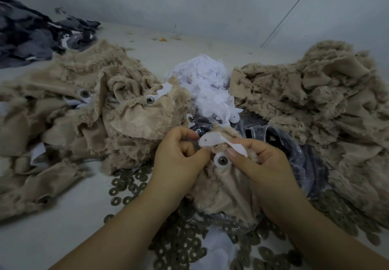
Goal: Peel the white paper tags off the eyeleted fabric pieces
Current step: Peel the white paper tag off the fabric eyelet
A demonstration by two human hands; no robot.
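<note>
Beige fuzzy fabric piece (223, 187) with eyelet (222, 160), white paper tag (219, 141) half peeled above it

Head-worn view, down, close over hands (221, 160)

A: What colours do you see in the fuzzy fabric piece (223, 187) you hold?

B: You hold beige plush with a white curled paper tag (212, 140) and a dull bronze-grey round eyelet (222, 160) ringed in white.

A: And around you?

B: You see beige plush heaps left (69, 112) and right (315, 105), a white paper tag pile (207, 84), olive-bronze metal washers (130, 185), and a dark grey patterned fabric heap (31, 36) with white patches.
</note>
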